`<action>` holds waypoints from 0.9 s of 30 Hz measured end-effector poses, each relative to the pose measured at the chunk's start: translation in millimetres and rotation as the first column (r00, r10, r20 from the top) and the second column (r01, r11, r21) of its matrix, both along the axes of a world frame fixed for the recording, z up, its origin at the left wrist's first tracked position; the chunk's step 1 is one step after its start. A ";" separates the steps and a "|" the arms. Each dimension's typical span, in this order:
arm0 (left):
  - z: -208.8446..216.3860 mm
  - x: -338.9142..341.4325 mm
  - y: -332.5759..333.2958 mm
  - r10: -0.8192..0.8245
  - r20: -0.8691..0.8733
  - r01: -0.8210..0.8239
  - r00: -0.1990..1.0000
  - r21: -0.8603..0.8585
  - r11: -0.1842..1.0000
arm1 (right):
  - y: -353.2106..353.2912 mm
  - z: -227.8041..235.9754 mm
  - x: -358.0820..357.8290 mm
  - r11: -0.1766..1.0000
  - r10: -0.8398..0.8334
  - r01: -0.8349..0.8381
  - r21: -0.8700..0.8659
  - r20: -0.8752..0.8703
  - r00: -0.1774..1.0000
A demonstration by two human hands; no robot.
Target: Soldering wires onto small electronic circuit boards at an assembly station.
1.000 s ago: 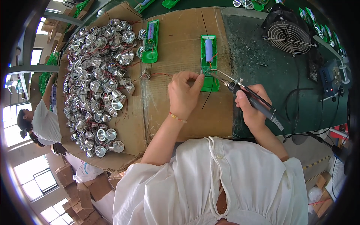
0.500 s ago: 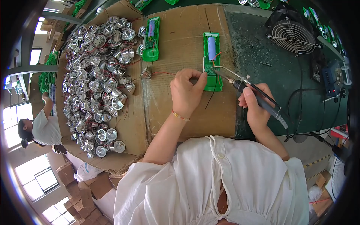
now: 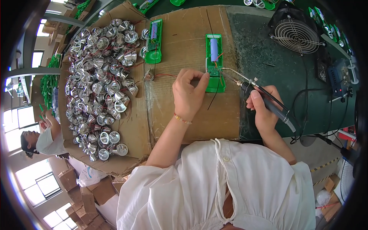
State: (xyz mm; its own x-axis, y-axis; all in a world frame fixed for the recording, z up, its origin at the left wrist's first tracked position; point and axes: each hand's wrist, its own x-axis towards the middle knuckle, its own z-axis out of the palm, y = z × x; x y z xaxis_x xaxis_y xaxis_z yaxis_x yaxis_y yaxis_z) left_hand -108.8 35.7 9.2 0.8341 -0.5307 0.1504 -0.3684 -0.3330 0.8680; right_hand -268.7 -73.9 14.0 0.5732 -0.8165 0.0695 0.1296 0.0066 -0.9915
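A green plastic housing lies lengthwise before me, with a blue cylindrical battery cell in its far part. Nearer to me in it sits a green circuit board with short red wires. My left hand rests at the housing's left side, thumb and forefinger pinched at the board. Into that hand runs a red wire from a silver reflector cup; its end is hidden by the fingers. My right hand grips a soldering iron, its tip and thin curved feed tube close to the board's right edge.
A cardboard box full of silver reflector cups stands on the left. Another green housing lies beside it on the cardboard sheet. A fan and a blue soldering station stand at right. A co-worker is at far left.
The green housing and my left hand have shifted slightly to the left. The soldering iron's tip has drawn back a little to the right. The co-worker has leaned inward, arms raised.
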 end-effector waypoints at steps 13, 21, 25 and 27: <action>5.7 -1.5 -2.9 -0.123 0.043 0.117 0.991 0.134 0.984 | 2.8 -1.3 3.0 0.998 0.062 -0.062 0.001 -0.032 0.998; 2.0 1.1 -2.3 -0.129 0.005 0.127 0.992 0.100 0.987 | 0.8 6.1 -1.0 0.989 -0.052 0.045 0.140 0.052 0.997; 4.1 2.7 -2.7 -0.125 -0.017 0.126 0.992 0.132 0.983 | -7.2 3.6 -3.2 0.992 -0.080 0.071 0.105 0.080 0.994; 5.5 4.2 -1.7 -0.111 -0.022 0.113 0.994 0.123 0.986 | -7.9 0.7 -3.3 0.994 -0.064 0.058 0.095 0.059 0.996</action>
